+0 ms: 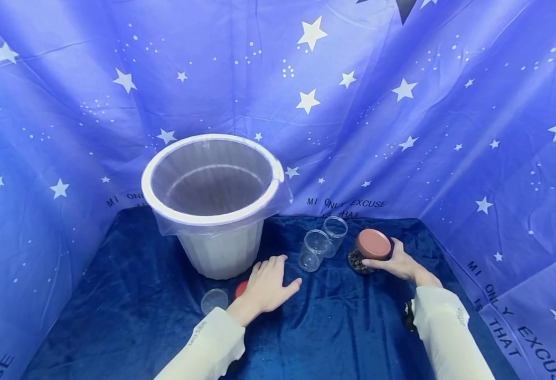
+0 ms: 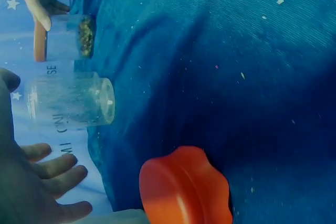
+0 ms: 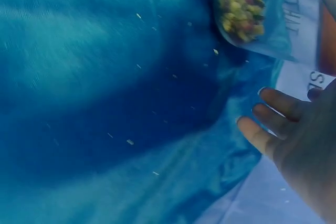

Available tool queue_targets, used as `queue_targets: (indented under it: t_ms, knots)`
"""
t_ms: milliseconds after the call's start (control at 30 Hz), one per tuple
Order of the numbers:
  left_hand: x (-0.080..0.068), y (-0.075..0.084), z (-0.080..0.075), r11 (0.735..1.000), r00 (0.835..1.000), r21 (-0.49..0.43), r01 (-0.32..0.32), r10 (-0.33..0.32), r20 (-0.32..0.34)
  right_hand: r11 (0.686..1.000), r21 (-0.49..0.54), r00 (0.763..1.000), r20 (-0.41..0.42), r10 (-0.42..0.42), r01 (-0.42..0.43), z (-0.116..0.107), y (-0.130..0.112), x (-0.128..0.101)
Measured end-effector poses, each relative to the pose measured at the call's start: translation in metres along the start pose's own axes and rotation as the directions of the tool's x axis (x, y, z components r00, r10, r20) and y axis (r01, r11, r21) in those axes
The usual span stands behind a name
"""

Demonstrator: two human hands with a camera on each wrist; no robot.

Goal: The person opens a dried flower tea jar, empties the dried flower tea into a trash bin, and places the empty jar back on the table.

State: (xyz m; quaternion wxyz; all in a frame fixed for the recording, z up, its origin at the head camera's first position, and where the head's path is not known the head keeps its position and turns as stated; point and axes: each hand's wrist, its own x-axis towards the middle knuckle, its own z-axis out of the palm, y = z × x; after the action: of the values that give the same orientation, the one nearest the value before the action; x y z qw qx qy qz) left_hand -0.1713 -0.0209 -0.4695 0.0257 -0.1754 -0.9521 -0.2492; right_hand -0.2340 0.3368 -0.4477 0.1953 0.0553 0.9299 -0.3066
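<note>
A clear plastic jar with a terracotta screw lid and a layer of mixed grains at its base (image 1: 371,252) is gripped by the curled fingers of the right hand (image 1: 398,262) near the back right of the dark blue velvet cloth (image 1: 335,327). The left hand (image 1: 268,285) is laid flat with fingers spread, just in front of the white plastic bucket lined with a clear bag (image 1: 213,203) and beside a small red scalloped lid (image 1: 241,288). Two empty clear plastic jars (image 1: 322,241) are seen between the hands.

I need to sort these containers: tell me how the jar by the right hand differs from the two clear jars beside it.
The lidded jar wears a brownish-red lid; the two clear jars are open-topped. The lidded jar holds a mixed, grainy filling at its bottom; the clear jars look empty. The right hand holds the lidded jar, tilted; nothing touches the clear jars. All three have clear walls and sit on the blue cloth.
</note>
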Motion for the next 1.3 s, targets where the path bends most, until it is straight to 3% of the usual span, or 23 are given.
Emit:
queue_targets:
  t_ms: [333, 800, 1033, 1300]
  knots:
    - [0.009, -0.015, 0.002, 0.986, 0.994, -0.13, 0.101, -0.096, 0.043, 0.984, 0.176, 0.997, -0.061, 0.038, -0.026, 0.029, 0.004, 0.004]
    - [0.005, -0.018, 0.004, 0.977, 0.992, -0.174, 0.125, -0.122, 0.029, 0.988, 0.15, 0.976, -0.207, 0.068, -0.037, 0.056, 0.011, 0.011]
    - [0.006, -0.02, 0.008, 0.977, 0.991, -0.167, 0.132, -0.127, 0.038, 0.978, 0.204, 0.973, -0.209, 0.094, -0.051, 0.061, 0.009, 0.01]
    - [0.008, -0.021, 0.002, 0.968, 0.992, -0.218, 0.123, -0.121, 0.02, 0.971, 0.239, 0.949, -0.306, 0.081, -0.006, 0.067, 0.011, 0.012]
